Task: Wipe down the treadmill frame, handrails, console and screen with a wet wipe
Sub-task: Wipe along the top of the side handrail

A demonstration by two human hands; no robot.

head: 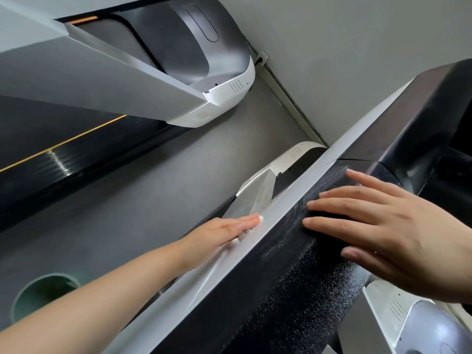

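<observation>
A grey treadmill upright runs diagonally through the view, with a black textured handrail along its right side. My left hand lies flat with straight fingers against the upright's outer face, pressing a white wet wipe under its fingers; only small bits of the wipe show. Fingers spread, my right hand rests flat on the black handrail and holds nothing.
A second treadmill with a black belt and orange stripe stands at the left, across a strip of grey floor. A green round bin sits at the lower left. The grey wall rises behind. Dark console parts are at the right.
</observation>
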